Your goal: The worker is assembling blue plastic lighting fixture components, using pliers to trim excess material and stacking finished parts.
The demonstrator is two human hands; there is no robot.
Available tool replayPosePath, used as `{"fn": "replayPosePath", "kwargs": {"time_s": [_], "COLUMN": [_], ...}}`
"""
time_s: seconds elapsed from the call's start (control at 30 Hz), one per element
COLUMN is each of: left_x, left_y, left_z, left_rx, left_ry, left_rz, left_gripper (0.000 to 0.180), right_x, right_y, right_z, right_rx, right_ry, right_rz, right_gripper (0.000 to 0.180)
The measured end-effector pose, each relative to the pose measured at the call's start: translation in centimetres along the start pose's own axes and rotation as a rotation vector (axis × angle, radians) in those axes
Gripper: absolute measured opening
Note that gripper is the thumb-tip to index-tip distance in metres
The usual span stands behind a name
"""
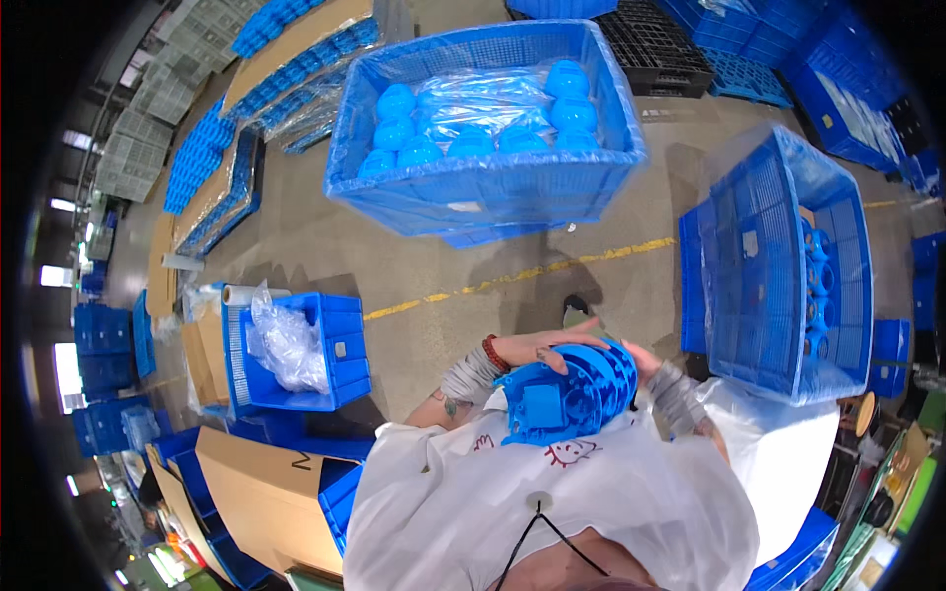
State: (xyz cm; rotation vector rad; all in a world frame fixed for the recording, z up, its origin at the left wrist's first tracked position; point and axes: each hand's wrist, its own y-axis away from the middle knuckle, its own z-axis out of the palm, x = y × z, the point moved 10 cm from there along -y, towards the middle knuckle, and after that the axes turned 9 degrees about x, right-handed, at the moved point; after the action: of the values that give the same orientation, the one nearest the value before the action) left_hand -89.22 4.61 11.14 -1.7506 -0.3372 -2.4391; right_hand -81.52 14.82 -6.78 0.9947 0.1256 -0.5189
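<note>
Against my white shirt I hold a stack of glossy blue plastic housings (557,399), nested in one another and lying on their side. The nearest one shows a square raised block and a toothed rim. My left hand (537,350) lies across the top of the stack, fingers stretched over it. At the other end, my right hand (645,366) presses on the stack; most of its fingers are hidden behind the parts. Farther ahead stands a large blue crate (483,192), lined with clear film, with rounded blue parts (468,141) along its inside walls and plastic sheeting in the middle.
To the right is another blue crate (754,246) with blue ringed parts inside. At left, a smaller blue bin (345,345) holds crumpled clear plastic (286,345). A cardboard box (261,483) sits lower left. A yellow line (522,279) crosses the floor; black pallets (655,49) lie beyond.
</note>
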Motion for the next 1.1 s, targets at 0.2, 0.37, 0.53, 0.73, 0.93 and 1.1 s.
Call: {"fn": "replayPosePath", "kwargs": {"time_s": [0.2, 0.37, 0.53, 0.73, 0.93, 1.1], "left_x": [3.8, 3.5, 5.9, 6.9, 8.2, 15.5], "left_y": [0.2, 1.2, 5.3, 7.6, 9.0, 7.4], "left_z": [-12.2, -23.3, -33.5, -42.9, -49.9, -51.6], "left_rx": [0.23, 0.37, 0.426, 0.482, 0.557, 0.413], "left_ry": [0.532, 0.879, 0.846, 0.864, 0.665, 0.197], "left_rz": [0.0, 0.107, 0.09, 0.073, 0.1, 0.218], "left_gripper": [0.086, 0.092, 0.098, 0.11, 0.111, 0.112], "right_x": [-26.2, -48.3, -55.7, -57.2, -57.4, -48.0], "right_y": [-1.0, -9.0, -24.7, -31.6, -31.8, -29.5], "right_z": [1.0, 9.5, 12.9, 12.4, 13.8, 24.5], "right_rx": [0.14, 0.253, 1.013, 1.311, 1.427, 0.073], "right_ry": [1.087, 0.711, 1.185, 1.457, 1.633, 0.668], "right_rz": [0.114, -0.675, -0.911, -0.578, -0.576, -0.229], "right_gripper": [0.092, 0.088, 0.108, 0.113, 0.107, 0.084]}}
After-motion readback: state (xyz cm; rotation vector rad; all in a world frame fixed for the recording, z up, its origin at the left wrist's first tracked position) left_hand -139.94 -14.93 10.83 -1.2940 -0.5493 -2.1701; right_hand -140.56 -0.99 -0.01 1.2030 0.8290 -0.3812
